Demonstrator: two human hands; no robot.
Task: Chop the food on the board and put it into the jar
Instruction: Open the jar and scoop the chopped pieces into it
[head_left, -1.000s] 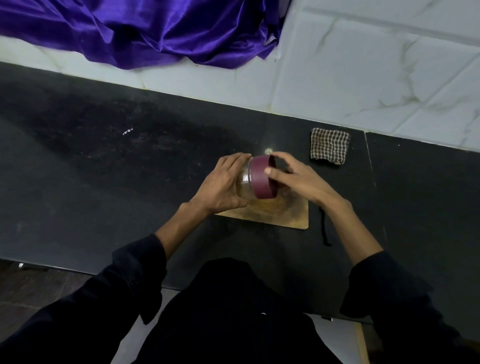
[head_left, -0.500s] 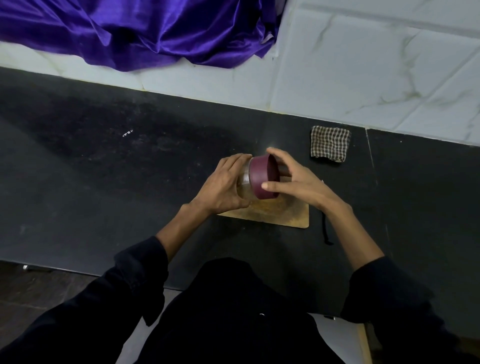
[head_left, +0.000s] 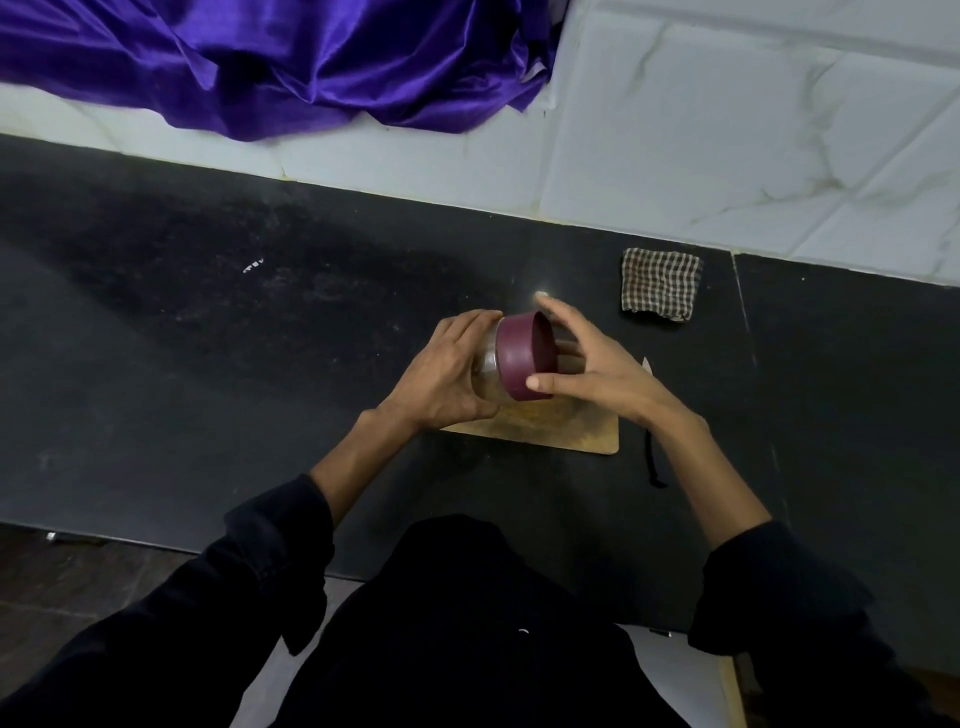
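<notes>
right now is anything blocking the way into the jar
Yes: the maroon lid sits on the mouth of the jar, which lies tilted sideways above the board. The left hand grips the jar's body, and the right hand pinches the lid's rim.

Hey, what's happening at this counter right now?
A person holds a clear jar on its side above a wooden cutting board. The left hand grips the jar's body while the right hand has thumb and fingers around its maroon lid. A knife lies on the black counter right of the board, and a checked cloth sits farther back. What is inside the jar is hard to tell.
</notes>
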